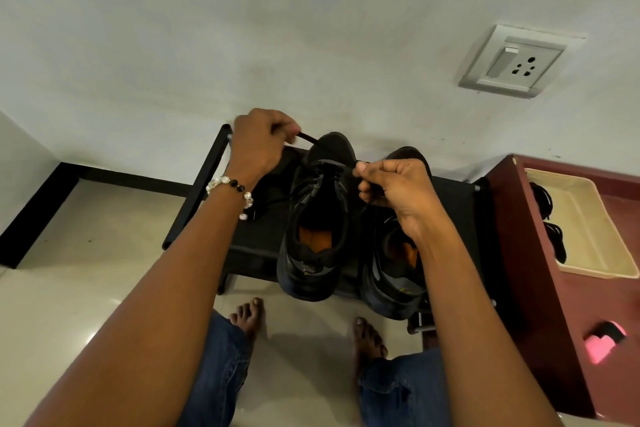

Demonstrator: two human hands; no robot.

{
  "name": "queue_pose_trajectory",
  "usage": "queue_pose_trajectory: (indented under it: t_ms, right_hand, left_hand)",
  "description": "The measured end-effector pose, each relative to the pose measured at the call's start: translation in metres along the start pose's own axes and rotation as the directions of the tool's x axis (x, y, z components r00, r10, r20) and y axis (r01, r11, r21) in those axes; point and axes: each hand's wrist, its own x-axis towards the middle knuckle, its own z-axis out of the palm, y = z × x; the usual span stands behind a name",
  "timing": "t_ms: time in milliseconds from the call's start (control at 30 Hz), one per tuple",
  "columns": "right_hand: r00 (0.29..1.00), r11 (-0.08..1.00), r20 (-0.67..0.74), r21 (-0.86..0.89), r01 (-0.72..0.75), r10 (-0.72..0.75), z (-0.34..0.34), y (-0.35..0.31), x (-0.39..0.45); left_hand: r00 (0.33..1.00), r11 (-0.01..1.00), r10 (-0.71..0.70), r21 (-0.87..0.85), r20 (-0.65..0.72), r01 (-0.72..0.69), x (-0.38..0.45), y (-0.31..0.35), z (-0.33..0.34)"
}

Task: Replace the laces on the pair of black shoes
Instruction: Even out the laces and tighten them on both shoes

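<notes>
Two black shoes with orange insoles stand side by side on a low black rack (256,246), toes toward the wall. My left hand (258,146) pinches one end of a black lace (308,139) above the toe of the left shoe (317,218). On the other side my right hand (391,187) pinches the lace's other end just right of that shoe's eyelets. A loose stretch of lace trails off the shoe to the left. The right shoe (391,274) sits partly under my right wrist.
A maroon cabinet (540,270) stands right of the rack, carrying a cream tray (588,218) with dark laces in it. A wall socket (516,61) sits on the wall above. My bare feet (247,317) rest on the tiled floor in front of the rack.
</notes>
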Motion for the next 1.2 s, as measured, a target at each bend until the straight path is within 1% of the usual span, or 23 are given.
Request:
queue_pose_trajectory:
  t_ms: [67, 100, 167, 200, 233, 267, 300, 333, 367, 433, 467, 500, 567, 633, 700, 800, 867, 933, 1000, 1067, 1133, 1200]
  right_hand:
    - [1.0, 1.0, -0.017, -0.017, -0.013, 0.013, -0.005, 0.0, 0.003]
    - [1.0, 1.0, -0.017, -0.012, -0.025, 0.025, -0.007, 0.0, 0.004]
    - [0.999, 0.999, 0.006, 0.0, -0.052, 0.052, -0.008, 0.0, 0.005]
    - [0.998, 0.998, 0.017, -0.005, -0.056, 0.056, -0.007, 0.0, 0.005]
    - [0.998, 0.998, 0.021, -0.022, -0.05, 0.051, -0.005, 0.001, 0.005]
    - [0.999, 0.998, 0.024, -0.044, -0.035, 0.036, -0.003, 0.0, 0.004]
    - [0.999, 0.998, 0.032, -0.057, -0.013, 0.015, 0.0, 0.0, 0.004]
    - [0.999, 0.999, 0.045, -0.053, 0.009, -0.006, 0.003, -0.001, 0.003]
    - [0.998, 0.999, 0.058, -0.03, 0.027, -0.025, 0.006, -0.001, 0.003]
    - [0.997, 0.998, 0.051, 0.04, 0.048, -0.05, 0.012, -0.002, 0.003]
    - [0.998, 0.996, 0.032, 0.07, 0.05, -0.052, 0.014, -0.002, 0.004]
    - [0.999, 0.995, 0.011, 0.087, 0.047, -0.048, 0.016, -0.002, 0.004]
    - [0.999, 0.997, -0.033, 0.064, 0.042, -0.04, 0.017, 0.0, 0.005]
    - [0.997, 0.999, -0.072, 0.03, 0.043, -0.04, 0.017, 0.003, 0.006]
    - [0.995, 0.998, -0.087, 0.047, 0.043, -0.039, 0.015, 0.005, 0.008]
    - [0.999, 0.992, -0.051, 0.123, 0.021, -0.015, 0.012, 0.006, 0.01]
    - [0.998, 0.993, -0.064, 0.122, 0.009, -0.001, 0.009, 0.007, 0.01]
    - [0.995, 0.999, -0.095, 0.032, 0.002, 0.001, 0.009, 0.011, 0.01]
    - [0.997, 0.981, -0.074, -0.193, 0.0, -0.014, 0.01, 0.014, 0.008]
    - [1.0, 0.919, -0.013, -0.394, -0.024, 0.021, 0.014, 0.015, 0.005]
    - [0.999, 0.891, 0.022, -0.453, -0.027, 0.042, 0.02, 0.014, 0.001]
    - [0.999, 0.874, 0.026, -0.485, -0.005, 0.021, 0.022, 0.013, 0.001]
  left_hand:
    - [0.989, 0.997, -0.051, 0.049, -0.142, 0.058, 0.003, -0.011, -0.004]
    - [0.979, 0.994, -0.078, 0.058, -0.189, 0.09, 0.004, -0.015, -0.005]
    - [0.969, 0.986, -0.133, 0.07, -0.209, 0.15, 0.003, -0.02, -0.003]
    - [0.975, 0.981, -0.133, 0.114, -0.179, 0.155, 0.003, -0.019, -0.001]
    - [0.988, 0.977, -0.104, 0.175, -0.117, 0.124, 0.001, -0.016, 0.0]
    - [0.999, 0.976, -0.04, 0.212, -0.023, 0.044, 0.001, -0.013, 0.002]
    - [0.995, 0.979, 0.051, 0.193, 0.09, -0.068, 0.0, -0.009, 0.004]
    - [0.97, 0.98, 0.135, 0.118, 0.203, -0.161, -0.002, -0.001, 0.006]
    - [0.93, 0.977, 0.195, 0.021, 0.31, -0.212, -0.007, 0.007, 0.009]
    - [0.845, 0.966, 0.258, -0.128, 0.468, -0.224, -0.015, 0.016, 0.017]
    - [0.824, 0.964, 0.267, -0.15, 0.5, -0.221, -0.018, 0.019, 0.022]
    - [0.824, 0.964, 0.265, -0.143, 0.502, -0.223, -0.02, 0.02, 0.026]
    - [0.855, 0.967, 0.253, -0.133, 0.453, -0.215, -0.022, 0.021, 0.03]
    - [0.881, 0.97, 0.235, -0.161, 0.411, -0.183, -0.023, 0.021, 0.03]
    - [0.897, 0.974, 0.216, -0.154, 0.385, -0.168, -0.022, 0.021, 0.029]
    - [0.904, 0.975, 0.214, -0.02, 0.37, -0.223, -0.019, 0.019, 0.03]
    - [0.898, 0.963, 0.213, 0.074, 0.384, -0.259, -0.018, 0.016, 0.032]
    - [0.894, 0.953, 0.189, 0.144, 0.407, -0.268, -0.018, 0.013, 0.035]
    - [0.882, 0.94, 0.146, 0.216, 0.447, -0.265, -0.017, 0.009, 0.038]
    - [0.859, 0.919, 0.103, 0.282, 0.501, -0.275, -0.016, 0.004, 0.041]
    - [0.855, 0.902, 0.066, 0.335, 0.514, -0.272, -0.017, 0.003, 0.042]
    - [0.871, 0.892, 0.043, 0.373, 0.49, -0.254, -0.019, 0.006, 0.043]
